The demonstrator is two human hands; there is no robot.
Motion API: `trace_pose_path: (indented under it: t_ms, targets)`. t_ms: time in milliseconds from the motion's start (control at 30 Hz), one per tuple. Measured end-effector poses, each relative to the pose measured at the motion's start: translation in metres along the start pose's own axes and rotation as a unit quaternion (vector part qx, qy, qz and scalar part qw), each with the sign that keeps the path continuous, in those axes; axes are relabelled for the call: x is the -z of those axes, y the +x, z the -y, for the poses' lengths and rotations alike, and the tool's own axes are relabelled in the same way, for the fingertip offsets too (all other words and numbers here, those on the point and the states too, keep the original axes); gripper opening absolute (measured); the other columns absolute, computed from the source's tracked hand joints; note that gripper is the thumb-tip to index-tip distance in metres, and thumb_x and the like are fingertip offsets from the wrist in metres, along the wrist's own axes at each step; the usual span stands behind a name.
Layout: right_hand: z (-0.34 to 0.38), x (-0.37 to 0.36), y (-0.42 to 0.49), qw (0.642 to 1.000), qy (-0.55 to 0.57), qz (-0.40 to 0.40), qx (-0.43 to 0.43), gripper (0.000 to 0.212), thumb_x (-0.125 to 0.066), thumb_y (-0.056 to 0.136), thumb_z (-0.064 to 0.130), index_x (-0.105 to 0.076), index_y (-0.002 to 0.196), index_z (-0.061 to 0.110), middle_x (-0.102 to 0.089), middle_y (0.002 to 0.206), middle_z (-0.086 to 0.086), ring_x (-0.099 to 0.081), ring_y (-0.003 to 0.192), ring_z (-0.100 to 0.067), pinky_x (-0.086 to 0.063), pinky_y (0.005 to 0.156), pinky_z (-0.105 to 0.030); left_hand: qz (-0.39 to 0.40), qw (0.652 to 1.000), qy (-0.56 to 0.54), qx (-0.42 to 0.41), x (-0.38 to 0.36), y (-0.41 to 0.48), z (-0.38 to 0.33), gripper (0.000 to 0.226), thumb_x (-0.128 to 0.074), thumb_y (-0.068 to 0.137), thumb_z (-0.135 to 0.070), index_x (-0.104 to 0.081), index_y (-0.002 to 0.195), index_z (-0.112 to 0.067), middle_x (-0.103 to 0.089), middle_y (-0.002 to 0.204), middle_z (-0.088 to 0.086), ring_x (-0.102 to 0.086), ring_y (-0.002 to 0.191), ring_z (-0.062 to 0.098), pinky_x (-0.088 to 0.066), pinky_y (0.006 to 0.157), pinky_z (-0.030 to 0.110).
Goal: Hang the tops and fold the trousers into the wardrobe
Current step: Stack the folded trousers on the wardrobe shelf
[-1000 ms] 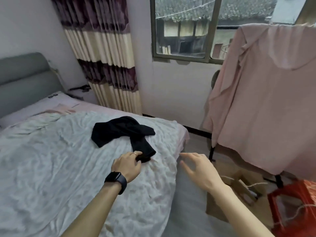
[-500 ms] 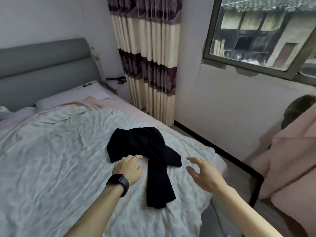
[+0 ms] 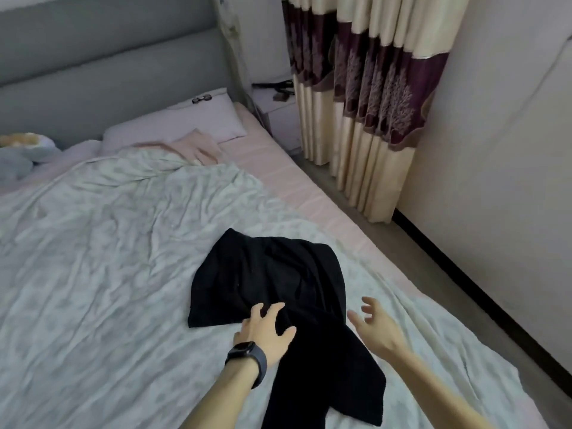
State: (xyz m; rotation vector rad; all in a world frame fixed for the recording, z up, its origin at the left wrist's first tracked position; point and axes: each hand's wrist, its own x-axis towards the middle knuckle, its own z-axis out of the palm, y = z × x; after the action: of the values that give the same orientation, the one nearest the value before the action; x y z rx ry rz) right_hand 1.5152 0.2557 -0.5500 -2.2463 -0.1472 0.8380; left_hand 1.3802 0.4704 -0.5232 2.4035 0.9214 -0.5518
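Observation:
A pair of black trousers (image 3: pixel 272 283) lies crumpled on the pale quilt of the bed (image 3: pixel 93 274), one leg trailing toward the bed's near edge. My left hand (image 3: pixel 266 331), with a dark watch on its wrist, rests spread on the trousers where the leg meets the bunched upper part. My right hand (image 3: pixel 374 329) hovers just right of the trouser leg, fingers spread and relaxed, holding nothing.
A grey headboard (image 3: pixel 108 57) and a pink pillow (image 3: pixel 179 125) stand at the far end of the bed. Striped purple-and-cream curtains (image 3: pixel 371 97) hang at the right, beside a white wall (image 3: pixel 495 150). A strip of floor (image 3: pixel 448 274) runs along the bed's right side.
The view has swung left and down, so the window and pink hanging garment are gone. My left hand has opened from a curled hold and lies spread on the trousers; my right hand has come closer.

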Motion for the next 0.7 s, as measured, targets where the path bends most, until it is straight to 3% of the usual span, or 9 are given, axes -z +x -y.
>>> trace_pose_path:
  t_ms: [133,200,267,333,400,500,567,633,700]
  targets:
    - [-0.007,-0.037,0.077,0.996,0.073,0.042,-0.043,0.086,-0.064,0.093,0.051,-0.018,0.158,0.019,-0.049,0.149,-0.006,-0.059,0.124,-0.026,-0.049,0.098,-0.035,-0.003,0.978,-0.166,0.124,-0.049,0.057,-0.005,0.090,-0.065,0.086,-0.060,-0.005,0.152,-0.056,0.003,0.165,0.008,-0.053,0.127,0.029,-0.046,0.087,0.027]
    - [-0.006,-0.053,0.097,0.996,0.064,0.057,-0.019,0.089,-0.066,0.095,0.043,-0.010,0.161,0.022,-0.063,0.129,-0.001,-0.066,0.107,-0.022,-0.052,0.082,-0.026,-0.029,0.972,-0.191,0.135,-0.063,0.074,-0.002,0.093,-0.068,0.091,-0.034,-0.002,0.154,-0.053,-0.017,0.161,0.011,-0.063,0.105,0.019,-0.048,0.071,0.019]
    - [-0.003,-0.064,0.103,0.997,-0.033,0.068,0.032,0.069,-0.057,0.100,0.029,-0.020,0.158,0.026,-0.068,0.098,0.002,-0.065,0.079,-0.016,-0.047,0.060,-0.021,-0.065,0.977,-0.159,0.127,-0.068,0.078,0.015,0.084,-0.056,0.092,-0.008,-0.017,0.155,-0.047,-0.057,0.120,0.001,-0.059,0.072,0.009,-0.051,0.058,0.020]
    - [0.001,-0.069,0.087,0.988,-0.108,0.085,0.070,0.044,-0.047,0.102,0.023,-0.045,0.145,0.027,-0.066,0.087,0.004,-0.062,0.069,-0.014,-0.047,0.056,-0.025,-0.055,0.983,-0.103,0.142,-0.057,0.058,0.039,0.072,-0.046,0.089,-0.004,-0.040,0.147,-0.046,-0.062,0.084,-0.007,-0.054,0.060,0.007,-0.047,0.049,0.017]
    - [-0.001,-0.075,0.050,0.965,-0.191,0.141,0.109,0.033,-0.043,0.100,0.026,-0.057,0.130,0.027,-0.067,0.089,0.003,-0.063,0.075,-0.017,-0.051,0.064,-0.029,0.002,0.988,-0.021,0.156,-0.042,0.022,0.069,0.064,-0.043,0.089,-0.008,-0.053,0.135,-0.050,-0.070,0.098,-0.009,-0.062,0.071,0.011,-0.050,0.055,0.020]
    - [-0.014,-0.082,-0.016,0.887,-0.354,0.269,0.127,0.035,-0.043,0.095,0.034,-0.060,0.124,0.025,-0.062,0.108,-0.005,-0.062,0.100,-0.027,-0.051,0.079,-0.034,0.147,0.970,0.082,0.173,-0.039,-0.031,0.111,0.058,-0.041,0.093,-0.007,-0.060,0.130,-0.047,-0.058,0.139,-0.009,-0.063,0.112,0.017,-0.054,0.084,0.025]
    - [-0.011,-0.080,-0.052,0.820,-0.432,0.358,0.115,0.036,-0.046,0.090,0.034,-0.063,0.119,0.021,-0.062,0.117,-0.009,-0.060,0.111,-0.032,-0.050,0.088,-0.036,0.231,0.947,0.104,0.196,-0.039,-0.065,0.129,0.048,-0.044,0.096,-0.010,-0.062,0.132,-0.036,-0.054,0.144,-0.003,-0.057,0.124,0.020,-0.050,0.099,0.029]
    - [-0.006,-0.073,-0.074,0.747,-0.478,0.454,0.087,0.033,-0.052,0.085,0.029,-0.066,0.112,0.015,-0.067,0.101,-0.005,-0.066,0.098,-0.027,-0.052,0.083,-0.031,0.251,0.939,0.089,0.218,-0.046,-0.090,0.138,0.038,-0.050,0.097,-0.016,-0.063,0.131,-0.026,-0.057,0.139,0.000,-0.058,0.122,0.021,-0.050,0.099,0.031]
    - [0.014,-0.067,-0.075,0.686,-0.492,0.535,0.027,0.023,-0.059,0.082,0.031,-0.069,0.097,0.016,-0.068,0.071,0.004,-0.067,0.066,-0.014,-0.052,0.065,-0.024,0.224,0.945,0.041,0.236,-0.047,-0.095,0.145,0.033,-0.050,0.095,-0.018,-0.064,0.124,-0.024,-0.060,0.130,0.001,-0.061,0.114,0.021,-0.053,0.093,0.032]
